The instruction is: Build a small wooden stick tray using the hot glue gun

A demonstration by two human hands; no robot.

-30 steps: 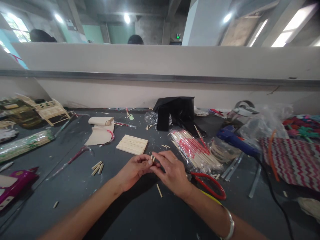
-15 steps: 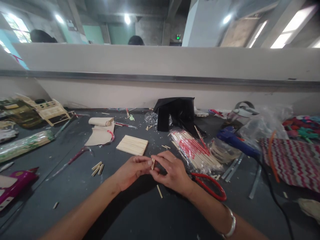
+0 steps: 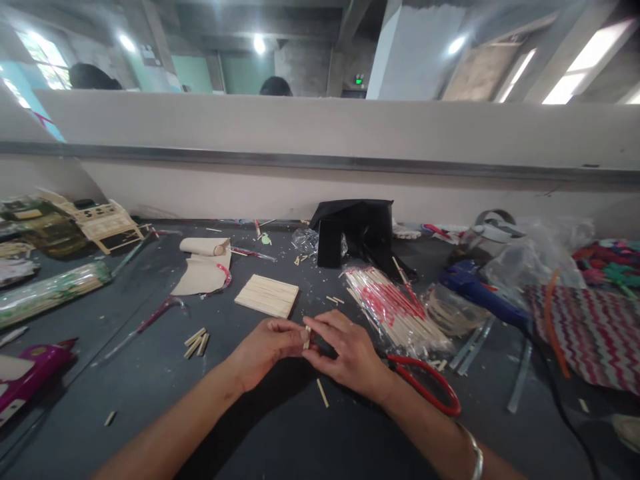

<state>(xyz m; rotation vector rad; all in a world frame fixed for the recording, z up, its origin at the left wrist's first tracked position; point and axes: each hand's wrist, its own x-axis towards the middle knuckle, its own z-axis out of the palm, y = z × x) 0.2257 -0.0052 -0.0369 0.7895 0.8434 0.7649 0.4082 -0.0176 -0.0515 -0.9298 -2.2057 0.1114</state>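
My left hand [image 3: 264,348] and my right hand [image 3: 349,351] meet over the dark table [image 3: 150,373], fingertips pinched together on short wooden stick pieces [image 3: 307,335] held upright between them. A loose stick piece [image 3: 323,393] lies just below my hands. A flat panel of glued sticks [image 3: 267,296] rests a little beyond my left hand. Right of my right hand lie a plastic bag of red-tipped sticks [image 3: 393,308] and red-handled cutters [image 3: 430,383].
Several short cut sticks [image 3: 196,341] lie to the left. A black folded object [image 3: 353,231], rolled sandpaper [image 3: 204,264], a blue glue gun [image 3: 480,293] with its cable, zigzag cloth [image 3: 590,327] and a pink object [image 3: 30,373] crowd the table. Other people's heads show beyond the partition.
My hands stay pinched on the stick pieces, which have turned more upright between the fingers. The view has shifted slightly.
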